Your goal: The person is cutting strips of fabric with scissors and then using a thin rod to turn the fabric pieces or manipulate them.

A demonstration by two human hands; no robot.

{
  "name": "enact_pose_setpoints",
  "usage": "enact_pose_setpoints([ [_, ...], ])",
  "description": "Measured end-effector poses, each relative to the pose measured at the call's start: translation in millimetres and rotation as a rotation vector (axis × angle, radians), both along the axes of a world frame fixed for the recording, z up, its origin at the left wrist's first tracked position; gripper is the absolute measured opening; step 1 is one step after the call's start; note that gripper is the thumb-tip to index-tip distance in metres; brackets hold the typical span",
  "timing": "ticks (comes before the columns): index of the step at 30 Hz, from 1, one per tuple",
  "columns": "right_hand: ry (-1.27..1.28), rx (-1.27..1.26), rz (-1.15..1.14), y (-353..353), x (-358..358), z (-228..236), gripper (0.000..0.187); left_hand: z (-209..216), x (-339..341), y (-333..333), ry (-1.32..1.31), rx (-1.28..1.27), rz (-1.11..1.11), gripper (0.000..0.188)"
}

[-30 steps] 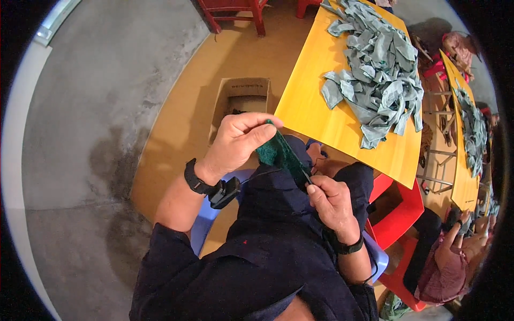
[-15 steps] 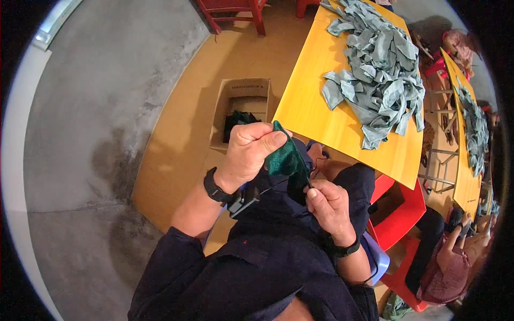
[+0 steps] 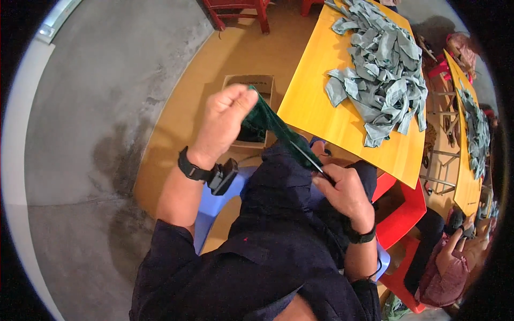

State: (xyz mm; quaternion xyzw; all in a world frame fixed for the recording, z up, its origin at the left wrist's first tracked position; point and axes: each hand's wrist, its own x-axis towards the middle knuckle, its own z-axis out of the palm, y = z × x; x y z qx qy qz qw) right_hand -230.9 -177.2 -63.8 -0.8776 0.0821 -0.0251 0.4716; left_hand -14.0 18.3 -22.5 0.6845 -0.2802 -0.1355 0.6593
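A dark green cloth strip [image 3: 278,125] was held tight between two hands.

The left hand [image 3: 225,115] was pinched shut on the strip's top end, and the right hand [image 3: 342,190] was closed on its low end, over the lap. The strip looked soft, light and bendy, best held by its ends. A cardboard box [image 3: 251,88] was just behind the left hand, the yellow table's [image 3: 321,112] edge was close past the strip, and open floor lay to the left.

One package in view: open cardboard box [image 3: 235,83], tan, rectangular, on the floor beside the yellow table [image 3: 321,107]. It sits just beyond and below the raised left hand [image 3: 227,115], partly hidden by it. No screens or signs seen.
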Motion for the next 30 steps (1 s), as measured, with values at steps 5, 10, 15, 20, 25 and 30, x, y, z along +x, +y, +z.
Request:
enact_pose_setpoints([
  [5, 0.168, -0.165, -0.137, -39.6, -19.4, -25.2, 0.015, 22.0, 7.3, 4.5, -0.164, 0.070, 0.036, 0.024],
  [10, -0.235, 0.593, -0.333, -15.1, 5.1, 3.0, 0.020, 26.3, -10.1, -6.3, -0.209, 0.122, -0.118, 0.021],
  [15, -0.482, 0.396, 0.045, 19.7, 76.7, 11.4, 0.050, 26.8, -31.3, -16.1, -0.162, 0.037, -0.147, 0.021],
  [20, -0.053, 0.534, 0.150, 8.4, 83.4, -9.3, 0.017, 29.7, -25.1, -3.6, -0.130, -0.020, -0.028, 0.018],
  [25, 0.118, 0.650, 0.073, -10.1, 73.2, -30.6, 0.021, -1.7, -1.5, 21.0, -0.201, -0.019, 0.208, 0.021],
  [30, 0.139, 0.813, 0.081, -10.2, 70.7, -27.5, 0.025, -20.7, 10.7, 28.7, -0.277, -0.019, 0.316, 0.020],
])
